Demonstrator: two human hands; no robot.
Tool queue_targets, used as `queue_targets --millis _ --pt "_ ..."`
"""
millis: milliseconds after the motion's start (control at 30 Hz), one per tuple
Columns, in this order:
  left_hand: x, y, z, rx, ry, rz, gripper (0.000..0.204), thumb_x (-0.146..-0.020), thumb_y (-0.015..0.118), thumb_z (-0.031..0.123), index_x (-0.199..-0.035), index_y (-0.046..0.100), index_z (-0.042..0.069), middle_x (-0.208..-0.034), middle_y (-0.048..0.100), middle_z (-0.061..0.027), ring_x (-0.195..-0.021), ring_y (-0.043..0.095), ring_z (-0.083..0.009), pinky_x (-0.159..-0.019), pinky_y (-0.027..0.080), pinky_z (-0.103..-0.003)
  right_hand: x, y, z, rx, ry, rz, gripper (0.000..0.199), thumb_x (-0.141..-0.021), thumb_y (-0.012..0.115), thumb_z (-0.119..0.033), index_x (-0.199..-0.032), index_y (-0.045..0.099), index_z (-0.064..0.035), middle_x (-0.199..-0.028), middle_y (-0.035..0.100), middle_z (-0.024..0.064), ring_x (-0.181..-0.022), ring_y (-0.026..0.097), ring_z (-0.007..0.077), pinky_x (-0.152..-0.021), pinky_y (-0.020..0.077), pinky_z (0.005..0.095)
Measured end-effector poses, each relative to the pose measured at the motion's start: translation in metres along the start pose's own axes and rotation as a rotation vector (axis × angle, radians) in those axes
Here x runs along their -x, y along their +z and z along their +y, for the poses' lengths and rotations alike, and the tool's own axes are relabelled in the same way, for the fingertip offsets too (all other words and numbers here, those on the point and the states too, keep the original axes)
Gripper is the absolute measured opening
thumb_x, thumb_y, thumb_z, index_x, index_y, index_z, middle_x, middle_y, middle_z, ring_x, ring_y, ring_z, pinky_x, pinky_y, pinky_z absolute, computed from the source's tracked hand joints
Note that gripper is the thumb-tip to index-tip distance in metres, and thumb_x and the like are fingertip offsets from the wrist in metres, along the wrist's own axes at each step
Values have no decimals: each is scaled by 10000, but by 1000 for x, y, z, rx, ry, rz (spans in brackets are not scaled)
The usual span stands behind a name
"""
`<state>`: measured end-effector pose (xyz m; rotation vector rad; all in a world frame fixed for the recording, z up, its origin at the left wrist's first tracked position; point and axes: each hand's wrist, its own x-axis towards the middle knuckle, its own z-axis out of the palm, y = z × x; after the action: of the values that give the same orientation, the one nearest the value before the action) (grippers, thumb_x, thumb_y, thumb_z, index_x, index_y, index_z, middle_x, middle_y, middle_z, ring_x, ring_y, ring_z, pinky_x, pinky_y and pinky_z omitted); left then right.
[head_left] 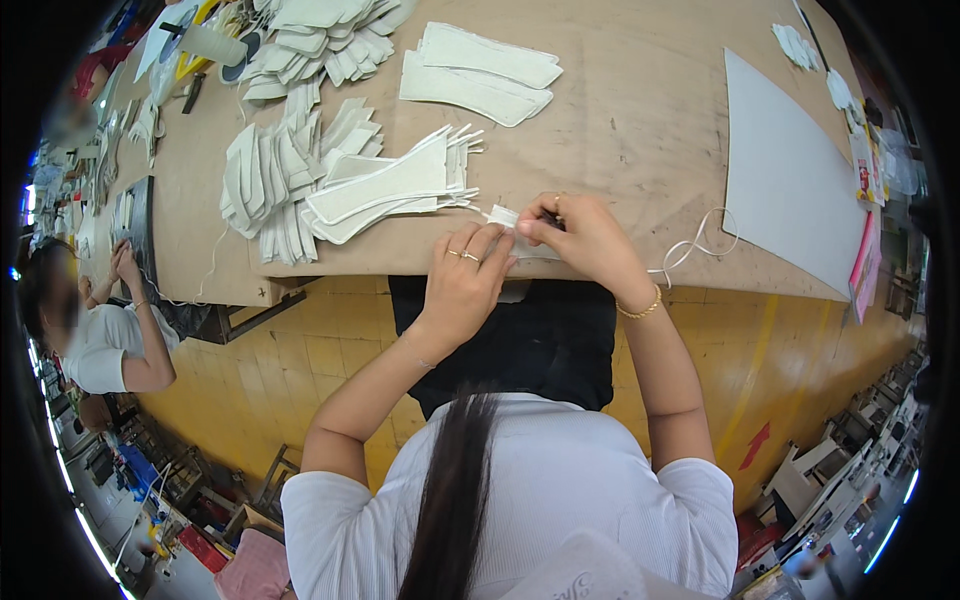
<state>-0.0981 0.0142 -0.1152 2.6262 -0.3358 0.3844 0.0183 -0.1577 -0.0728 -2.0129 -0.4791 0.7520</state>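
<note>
Head view: right of the cream flared fabric stack (390,190), left grip (465,275) holds a small white fabric piece (502,215), long axis hidden; right grip (590,238), equally near, clasps a dark tool (549,219).

At the bench's (620,110) near edge, the left hand (465,272) partly covers a small white piece (502,214). The dark object (549,220) in the right hand (588,238) is mostly hidden, its kind unclear. Toward the bench's left end, the farthest pile of pale pieces (318,22) is cut off above.
</note>
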Motion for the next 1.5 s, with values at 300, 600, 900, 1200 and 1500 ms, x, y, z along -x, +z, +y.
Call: queue_targets --millis 300,600,900,1200,1500 --pt "6 3 -3 -9 -20 24 341 -866 765 183 -1179 706 61 -1267 614 -84 -1182 546 -271 -970 404 -437 -17 19 2 57 119 78 205 -882 690 -195 -862 745 2 -727 712 154 -699 696 332 -686 536 414" --pt "6 3 -5 1 -26 1 373 -846 784 190 -1190 703 71 -1301 605 -95 -1180 543 -282 -971 398 -443 -20 25 8 107 123 145 245 -856 711 -231 -867 748 11 -733 697 198 -720 691 383 -699 537 448" --pt "5 3 -2 -24 -87 -16 397 -823 798 200 -1204 712 129 -1394 564 -104 -1215 497 -324 -991 387 -460 -21 24 4 128 109 157 240 -837 693 -220 -826 745 14 -703 696 190 -679 690 365 -677 542 435" --pt "3 1 -5 -28 -58 -35 394 -835 779 218 -1206 695 116 -1440 547 -90 -1220 493 -311 -1009 369 -452 -27 24 10 147 91 141 232 -809 665 -196 -769 717 26 -668 666 201 -643 672 369 -632 531 433" --pt "-3 -4 -8 -91 5 -71 369 -852 750 251 -1172 663 90 -1379 609 -103 -1165 546 -294 -965 403 -442 -2 -3 10 135 168 98 292 -853 732 -259 -757 687 13 -629 652 138 -599 647 281 -624 498 384"
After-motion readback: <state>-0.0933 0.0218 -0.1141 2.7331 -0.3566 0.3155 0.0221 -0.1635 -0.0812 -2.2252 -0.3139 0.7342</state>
